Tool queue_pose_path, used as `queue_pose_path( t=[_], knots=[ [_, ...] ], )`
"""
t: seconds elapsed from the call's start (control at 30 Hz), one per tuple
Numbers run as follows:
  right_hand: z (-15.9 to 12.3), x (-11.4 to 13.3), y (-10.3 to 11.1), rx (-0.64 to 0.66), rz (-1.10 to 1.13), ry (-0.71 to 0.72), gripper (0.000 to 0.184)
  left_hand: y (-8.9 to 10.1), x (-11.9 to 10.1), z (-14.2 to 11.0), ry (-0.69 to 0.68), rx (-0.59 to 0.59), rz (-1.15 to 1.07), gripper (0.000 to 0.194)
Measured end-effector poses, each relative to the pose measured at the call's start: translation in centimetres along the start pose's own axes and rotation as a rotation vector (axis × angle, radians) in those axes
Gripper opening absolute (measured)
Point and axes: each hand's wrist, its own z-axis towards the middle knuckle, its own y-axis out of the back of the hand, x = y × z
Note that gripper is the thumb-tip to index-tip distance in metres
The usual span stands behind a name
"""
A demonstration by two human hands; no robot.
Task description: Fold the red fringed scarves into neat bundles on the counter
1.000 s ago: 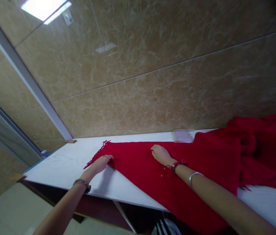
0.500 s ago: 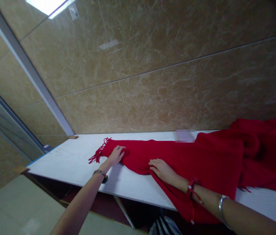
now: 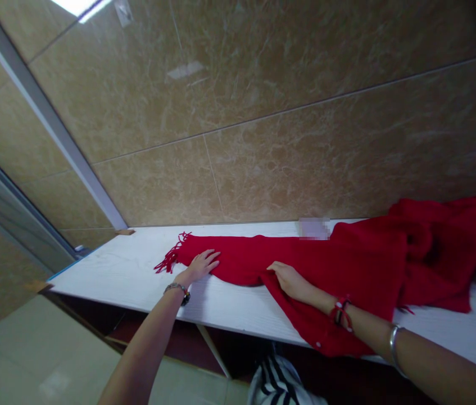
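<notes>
A long red scarf (image 3: pixel 238 253) stretches along the white counter top (image 3: pixel 136 270), its fringed end pointing left. Near that fringe, my left hand (image 3: pixel 199 265) lies flat on the cloth with the fingers spread. Farther right, my right hand (image 3: pixel 292 283) is closed, pinching the scarf's near edge between thumb and fingers. Right of there the cloth widens, and a fold of it hangs over the counter's front edge. At the far right the scarf is bunched in a loose heap.
Behind the counter rises a tan marbled tile wall (image 3: pixel 263 163). A small pale blurred item (image 3: pixel 314 228) lies against it. Dark open shelves (image 3: pixel 178 343) are under the top, and black-and-white striped cloth (image 3: pixel 280 382) shows below. A glass panel stands at left.
My right hand has gone from lying with fingers stretched on the scarf to pinching its edge, slightly farther right. The hanging fold has risen a little. My left hand stays near the fringe.
</notes>
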Motion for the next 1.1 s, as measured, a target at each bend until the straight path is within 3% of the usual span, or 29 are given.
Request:
queue_pose_path(
  t=[0.17,0.3,0.4,0.53,0.63,0.7,0.83,0.97,1.1],
  knots=[
    [-0.7,4.2,2.1,0.035,-0.1,0.069,0.029,1.3,-2.2,-0.3,0.067,-0.074,0.083,0.037],
    [-0.6,6.6,1.0,0.209,-0.348,0.114,0.023,3.2,-4.7,-0.3,0.122,-0.141,0.134,0.033],
    [0.9,5.1,0.3,0.196,-0.266,0.02,0.02,4.6,-7.1,-0.6,0.072,-0.168,-0.024,0.028],
    [4.0,0.9,0.9,-0.007,0.127,-0.186,0.019,5.6,-11.1,-1.1,-0.213,-0.099,-0.238,0.032],
    [5.6,-1.5,1.3,-0.054,0.217,-0.238,0.028,5.1,-13.8,-0.4,-0.142,-0.127,-0.199,0.054],
    [6.0,-2.5,1.2,-0.056,0.232,-0.243,0.031,4.4,-14.7,0.7,-0.056,-0.141,-0.168,0.054],
    [5.8,-3.6,0.6,-0.062,0.268,-0.231,0.03,3.2,-14.2,3.0,-0.022,-0.131,-0.294,0.035],
    [5.3,-3.9,0.4,-0.07,0.311,-0.189,0.015,2.9,-12.6,4.2,-0.076,-0.171,-0.547,0.025],
    [4.7,-3.0,1.0,-0.045,0.217,-0.062,0.022,2.6,-12.1,4.7,-0.099,-0.124,-0.634,0.019]
  ],
)
